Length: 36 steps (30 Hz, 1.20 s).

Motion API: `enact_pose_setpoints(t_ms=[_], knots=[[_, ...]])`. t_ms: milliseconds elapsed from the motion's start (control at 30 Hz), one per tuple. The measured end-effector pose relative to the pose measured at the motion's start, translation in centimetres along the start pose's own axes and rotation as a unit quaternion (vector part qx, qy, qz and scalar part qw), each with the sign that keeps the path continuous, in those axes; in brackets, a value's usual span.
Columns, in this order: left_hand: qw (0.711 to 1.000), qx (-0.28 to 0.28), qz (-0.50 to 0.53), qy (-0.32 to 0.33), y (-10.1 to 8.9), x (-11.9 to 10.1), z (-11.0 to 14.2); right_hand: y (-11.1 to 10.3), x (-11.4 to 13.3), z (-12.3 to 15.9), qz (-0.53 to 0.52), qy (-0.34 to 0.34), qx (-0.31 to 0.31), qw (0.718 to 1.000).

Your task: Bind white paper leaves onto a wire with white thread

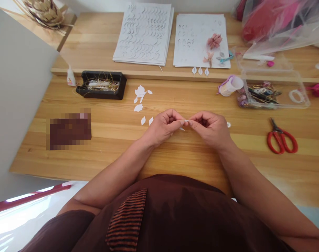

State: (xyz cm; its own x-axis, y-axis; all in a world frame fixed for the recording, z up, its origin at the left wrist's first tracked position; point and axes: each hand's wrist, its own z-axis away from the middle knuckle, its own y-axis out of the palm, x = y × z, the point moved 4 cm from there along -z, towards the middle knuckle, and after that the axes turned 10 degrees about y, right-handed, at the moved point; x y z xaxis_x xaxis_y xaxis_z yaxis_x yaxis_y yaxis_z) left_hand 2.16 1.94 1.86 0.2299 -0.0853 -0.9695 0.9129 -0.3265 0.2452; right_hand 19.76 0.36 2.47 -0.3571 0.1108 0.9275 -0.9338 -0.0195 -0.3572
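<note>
Over the middle of the table, my left hand (pixel 167 126) and my right hand (pixel 210 128) meet fingertip to fingertip. Both pinch one small white petal-shaped piece (pixel 186 121), most of it hidden by the fingers. A thin white tip (pixel 182 129) sticks out below the left fingers; whether it belongs to the same piece I cannot tell. Just left of my left hand lie loose white petal cutouts (pixel 143 120), and a pile of more cutouts (pixel 140 91) is further back. A small white ring-like item (pixel 228 124) peeks out beside my right hand.
Red-handled scissors (pixel 282 141) lie at right. Behind them stand a clear box of threads (pixel 269 94) and a white cup-like roll (pixel 231 85). A black tray (pixel 101 85) and glue bottle (pixel 70 76) are at left. Paper stacks (pixel 143 33) rest on the raised shelf, three white petals (pixel 200 71) along its edge.
</note>
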Motion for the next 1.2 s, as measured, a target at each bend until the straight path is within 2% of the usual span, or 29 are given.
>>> enact_pose_setpoints(t_ms=[167,300,467,600,767,967,1100,1200], knots=[[0.999,-0.044,0.014,0.009,-0.4,0.4,-0.2,0.5,0.5,0.7,0.037,-0.014,0.035,0.999],[0.999,-0.047,0.024,0.006,-0.4,0.4,-0.2,0.4,1.5,1.3,0.054,-0.050,0.017,0.997],[1.000,-0.022,-0.009,0.010,-0.2,0.3,-0.2,-0.3,2.4,1.5,0.062,-0.098,-0.033,0.993],[1.000,0.019,-0.017,0.017,0.1,0.3,-0.1,-0.9,1.7,1.0,0.041,-0.077,-0.065,0.994],[0.999,0.038,-0.006,-0.004,0.3,0.1,0.1,-0.8,0.6,0.1,0.001,-0.040,-0.049,0.998],[0.999,-0.019,0.036,-0.005,0.0,0.1,-0.1,-0.2,0.2,0.1,-0.003,-0.011,-0.017,1.000],[0.997,-0.067,0.031,-0.008,-0.4,0.4,-0.2,0.1,0.8,0.7,0.037,-0.032,-0.005,0.999],[0.997,-0.068,0.027,0.002,-0.5,0.4,-0.2,0.2,1.4,1.1,0.051,-0.056,-0.009,0.997]])
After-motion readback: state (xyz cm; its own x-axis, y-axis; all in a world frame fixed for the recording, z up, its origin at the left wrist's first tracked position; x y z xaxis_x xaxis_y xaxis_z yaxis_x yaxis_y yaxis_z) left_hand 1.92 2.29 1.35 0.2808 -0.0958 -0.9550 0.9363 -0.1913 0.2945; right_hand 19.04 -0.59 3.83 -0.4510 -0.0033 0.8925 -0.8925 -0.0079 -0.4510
